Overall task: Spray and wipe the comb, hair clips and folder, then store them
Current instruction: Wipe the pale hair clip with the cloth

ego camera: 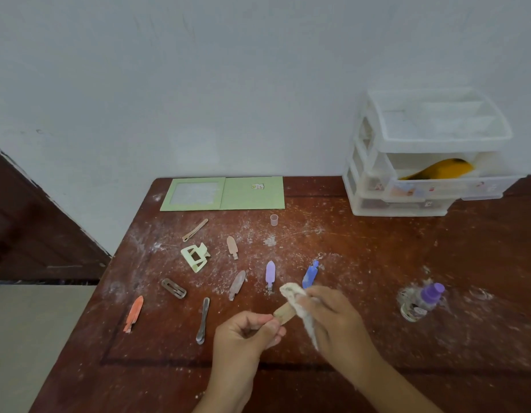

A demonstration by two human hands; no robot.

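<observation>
The left hand [246,329] pinches a tan, flat hair clip [284,312], angled toward the tabletop's far right corner; the right hand [332,317] grips a cloth [297,299] over its tip.

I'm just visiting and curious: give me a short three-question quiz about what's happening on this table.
1. True or false: the spray bottle has a purple cap.
2. What does the right hand hold? A) cloth B) comb C) folder
3. Which colour is the open folder by the wall?

Key:
1. True.
2. A: it grips a cloth, rubbing the tan clip that the left hand pinches.
3. Green.
</observation>
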